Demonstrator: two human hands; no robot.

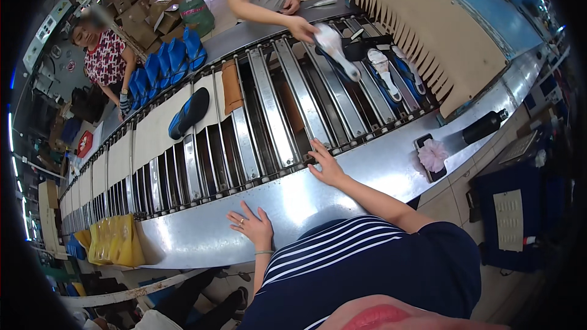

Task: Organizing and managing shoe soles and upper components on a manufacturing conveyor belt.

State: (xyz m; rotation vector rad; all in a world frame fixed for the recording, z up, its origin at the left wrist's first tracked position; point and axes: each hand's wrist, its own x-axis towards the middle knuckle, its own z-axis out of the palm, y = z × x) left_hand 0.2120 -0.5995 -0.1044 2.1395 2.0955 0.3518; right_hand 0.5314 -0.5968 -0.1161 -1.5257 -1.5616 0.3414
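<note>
My left hand (252,224) lies on the shiny metal ledge in front of me, fingers spread, holding nothing. To its right, my right hand (327,165) rests at the near edge of the slatted metal conveyor (272,101); its fingers are stretched out and nothing is in them. Ahead of my left hand, a black shoe piece with blue trim (189,113) lies on the conveyor, partly over beige sheeting. Across from me, a co-worker's hand (302,29) is at a whitish, shoe-shaped piece (330,43), blurred by motion. Other white, black and blue shoe pieces (384,73) lie beside it.
A beige fringed curtain (437,36) hangs at the conveyor's right end. The near ledge bears a pink scrunchie-like puff (433,155) on a dark phone, a black bottle (483,127) and yellow shoe lasts (116,241). Blue lasts (177,61) line the far side, near another person (110,61).
</note>
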